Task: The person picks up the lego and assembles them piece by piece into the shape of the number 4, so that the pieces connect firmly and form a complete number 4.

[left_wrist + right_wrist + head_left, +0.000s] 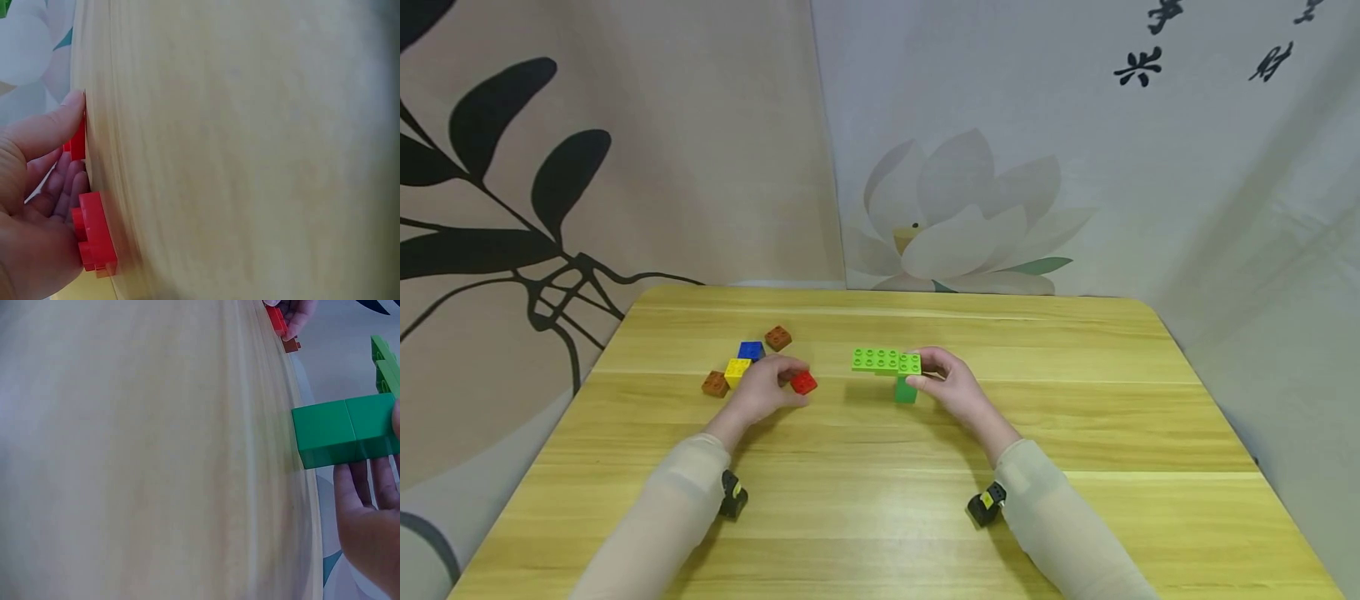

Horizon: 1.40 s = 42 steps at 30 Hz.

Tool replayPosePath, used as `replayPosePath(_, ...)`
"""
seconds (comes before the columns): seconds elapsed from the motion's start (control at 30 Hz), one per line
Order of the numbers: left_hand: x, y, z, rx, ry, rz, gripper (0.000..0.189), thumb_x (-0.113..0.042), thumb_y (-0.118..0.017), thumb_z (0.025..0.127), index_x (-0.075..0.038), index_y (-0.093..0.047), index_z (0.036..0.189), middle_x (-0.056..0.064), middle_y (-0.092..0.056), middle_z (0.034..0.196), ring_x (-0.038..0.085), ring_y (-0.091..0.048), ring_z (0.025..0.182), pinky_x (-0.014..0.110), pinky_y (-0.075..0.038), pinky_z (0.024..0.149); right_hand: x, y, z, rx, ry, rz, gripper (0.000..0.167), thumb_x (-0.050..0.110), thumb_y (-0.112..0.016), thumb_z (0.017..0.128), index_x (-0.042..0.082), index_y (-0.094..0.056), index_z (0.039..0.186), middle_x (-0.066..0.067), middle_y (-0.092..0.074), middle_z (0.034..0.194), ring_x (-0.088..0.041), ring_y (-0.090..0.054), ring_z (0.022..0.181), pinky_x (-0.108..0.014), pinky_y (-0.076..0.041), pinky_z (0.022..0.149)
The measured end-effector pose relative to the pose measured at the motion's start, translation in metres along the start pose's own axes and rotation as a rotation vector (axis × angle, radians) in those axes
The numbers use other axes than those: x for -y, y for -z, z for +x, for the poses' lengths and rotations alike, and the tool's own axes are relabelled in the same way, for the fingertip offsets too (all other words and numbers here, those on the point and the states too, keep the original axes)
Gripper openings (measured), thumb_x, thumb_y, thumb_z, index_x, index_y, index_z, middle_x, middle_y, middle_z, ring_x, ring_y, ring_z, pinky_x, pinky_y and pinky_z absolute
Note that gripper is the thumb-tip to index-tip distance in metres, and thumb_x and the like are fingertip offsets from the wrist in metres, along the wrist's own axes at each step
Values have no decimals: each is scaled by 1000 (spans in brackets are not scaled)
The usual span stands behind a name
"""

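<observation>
My left hand (769, 385) is low over the table, thumb and fingers on either side of a red toy brick (803, 382), pinching it. A second red brick (98, 232) lies on the table beside the palm in the left wrist view; the hand hides it from the head view. My right hand (953, 385) grips a built piece at its right end. Lime-green studded bricks (876, 360) form its top, reaching out to the left. Below them is a column of two darker green bricks (344, 430), with fingers beneath it in the right wrist view.
Left of and behind my left hand lie a yellow brick (737, 371), a blue brick (750, 350) and two brown bricks, one at the left (715, 384) and one farther back (778, 337). The wooden table (880, 517) ends at a printed cloth backdrop (715, 150).
</observation>
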<state>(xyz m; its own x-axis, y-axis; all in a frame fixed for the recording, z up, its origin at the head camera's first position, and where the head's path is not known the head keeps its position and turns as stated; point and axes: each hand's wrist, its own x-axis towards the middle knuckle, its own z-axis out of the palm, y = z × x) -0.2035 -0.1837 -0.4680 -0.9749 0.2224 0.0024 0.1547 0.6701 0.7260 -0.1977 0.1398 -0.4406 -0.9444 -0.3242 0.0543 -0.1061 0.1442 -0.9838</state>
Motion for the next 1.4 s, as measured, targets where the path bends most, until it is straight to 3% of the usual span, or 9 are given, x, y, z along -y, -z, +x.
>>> replayPosePath(0.47,2,2,0,21,-35,4,35,-7,-81,80,-2,-71,114,12,-66,110,26,-58,93,40,-49,84,1,0,0,2,2,-5,37,1,-70,91,-7,-59,125,-21,-62,120,-36,-56,115,-43,-45,101)
replayPosePath(0.77,-3,4,-2,55,-33,-36,36,-5,-78,82,-3,-70,116,10,-66,112,24,-60,95,41,-51,86,1,-1,0,4,8,-8,37,1,-69,91,-7,-58,126,-21,-62,119,-37,-56,115,-44,-45,100)
replayPosePath(1.4,-45,-14,10,119,-52,-332,43,-2,-75,82,3,-65,124,14,-68,112,25,-63,98,37,-53,87,0,-1,0,6,9,-9,36,2,-69,92,-7,-59,125,-20,-63,120,-35,-57,115,-43,-45,100)
